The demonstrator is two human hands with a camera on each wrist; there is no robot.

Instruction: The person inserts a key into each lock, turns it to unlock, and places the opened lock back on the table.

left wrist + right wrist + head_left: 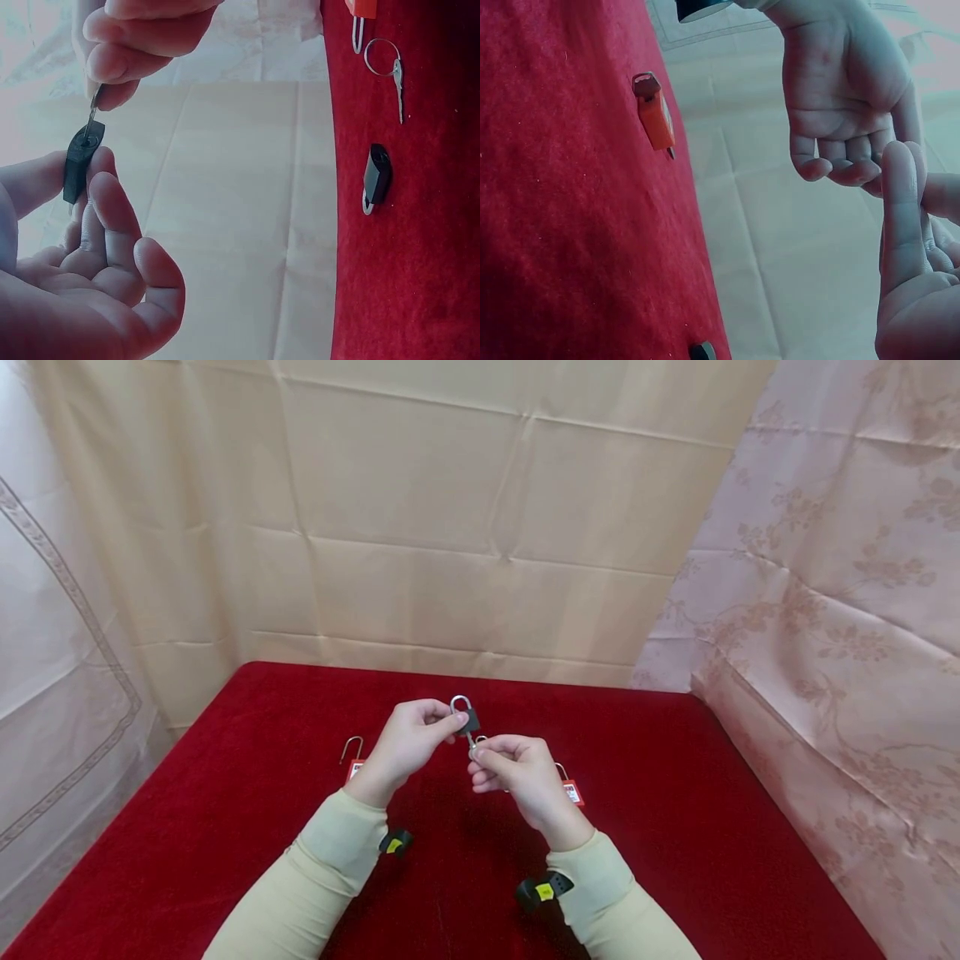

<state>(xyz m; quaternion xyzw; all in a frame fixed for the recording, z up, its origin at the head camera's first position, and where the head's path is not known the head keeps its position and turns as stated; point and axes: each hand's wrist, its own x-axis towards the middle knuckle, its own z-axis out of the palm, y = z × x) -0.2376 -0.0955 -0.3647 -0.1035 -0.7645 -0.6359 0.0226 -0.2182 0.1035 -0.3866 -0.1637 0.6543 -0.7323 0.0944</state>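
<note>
Between thumb and fingers, my left hand [411, 739] holds a small black padlock [471, 722] with its silver shackle pointing up. My right hand [525, 772] pinches a key [92, 114] below it. In the left wrist view the key's blade meets the keyhole end of the held padlock [79, 166]. Both hands are raised over the table in front of me. The right wrist view shows the two hands close together, with the fingers hiding the padlock and key.
A red cloth covers the table [652, 843]. On it lie a red padlock [356, 767] at left, another red padlock [573, 792] at right, a second black padlock [377, 178] and a loose key on a ring [399, 86]. Curtains [480, 527] hang behind.
</note>
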